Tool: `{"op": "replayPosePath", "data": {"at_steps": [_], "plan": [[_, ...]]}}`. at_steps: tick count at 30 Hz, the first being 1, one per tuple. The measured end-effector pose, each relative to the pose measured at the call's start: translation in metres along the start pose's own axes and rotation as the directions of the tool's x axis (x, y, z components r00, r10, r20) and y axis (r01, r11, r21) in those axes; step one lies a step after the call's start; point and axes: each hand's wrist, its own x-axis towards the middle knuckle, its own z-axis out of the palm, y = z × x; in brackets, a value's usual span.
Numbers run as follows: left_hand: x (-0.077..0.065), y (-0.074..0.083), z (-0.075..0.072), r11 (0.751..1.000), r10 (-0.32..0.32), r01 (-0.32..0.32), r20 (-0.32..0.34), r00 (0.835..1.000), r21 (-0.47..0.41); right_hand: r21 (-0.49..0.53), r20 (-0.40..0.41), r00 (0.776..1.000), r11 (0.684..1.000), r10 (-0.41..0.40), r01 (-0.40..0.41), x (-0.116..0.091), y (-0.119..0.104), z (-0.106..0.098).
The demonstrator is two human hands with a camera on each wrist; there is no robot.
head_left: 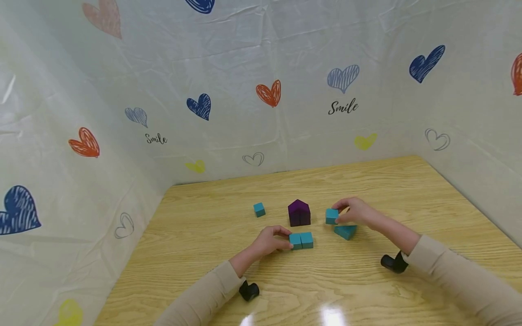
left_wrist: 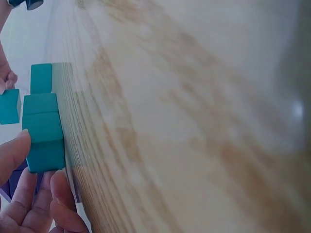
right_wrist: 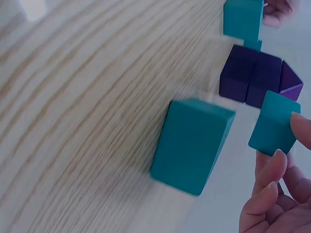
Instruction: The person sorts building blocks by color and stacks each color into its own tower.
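L hand is pinching the left cube of a teal pair, thumb on one side & fingers on the other, parted only to the cube's width; it's sitting on the bench, touching the right cube. R hand is gripping a third cube betw. thumb & fingertips, parted abt. as much, and looks to be holding it off the bench, just beside a teal wedge. Purple blocks w/ a peaked top are standing behind the pair; a fourth cube is sitting alone, farther L. Step in hand, my read: positioning cubes, L hand steadying the pair while R hand is holding the next one. Next move's prob. calling for clearing the wedge & purple blocks, then lowering the third cube flat w/o nudging the pair.
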Motion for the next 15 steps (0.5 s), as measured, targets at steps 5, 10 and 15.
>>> {"op": "replayPosePath", "data": {"at_steps": [5, 10, 15], "plan": [[-0.003, 0.003, -0.002, 1.000, 0.030, -0.030, 0.006, 1.000, 0.006, -0.014, 0.012, 0.999, 0.999, -0.037, 0.037, -0.001, -0.009, 0.013], [-0.001, 0.003, 0.000, 1.000, -0.003, 0.003, -0.008, 1.000, 0.002, -0.008, 0.030, 0.996, 0.996, -0.085, 0.085, -0.002, -0.018, 0.025], [0.001, 0.002, 0.002, 1.000, -0.006, 0.006, -0.011, 1.000, 0.004, -0.010, 0.036, 0.993, 0.994, -0.112, 0.112, -0.001, -0.023, 0.034]]}}
